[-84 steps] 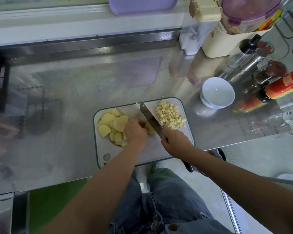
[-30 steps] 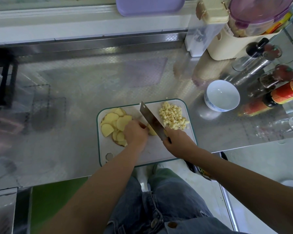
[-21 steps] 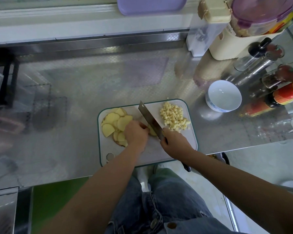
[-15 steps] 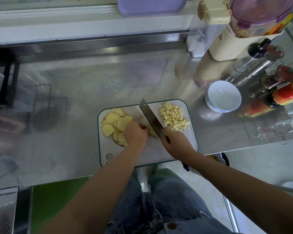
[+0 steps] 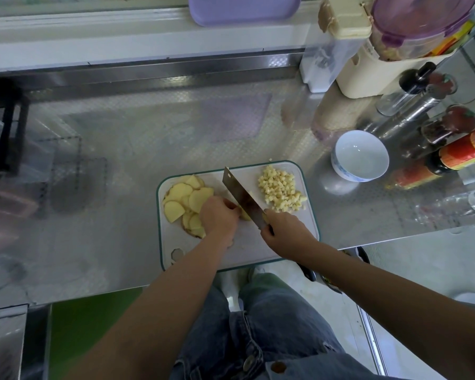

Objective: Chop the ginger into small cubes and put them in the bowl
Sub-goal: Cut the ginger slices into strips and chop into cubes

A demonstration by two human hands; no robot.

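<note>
Gripping the cleaver (image 5: 242,200), the right hand (image 5: 285,234) angles its blade away and leftward, tight against the ginger piece (image 5: 245,215) pinned beneath the curled left hand (image 5: 220,218).

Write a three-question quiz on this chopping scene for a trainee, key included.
1. True or false: the bowl is empty.
2. The knife is gripped by: A) the right hand; B) the other hand; C) neither.
3. Fill in: the uncut ginger slices lie on the cutting board's ___ side, the ginger cubes on its right.
Key: 1 true; 2 A; 3 left.
</note>
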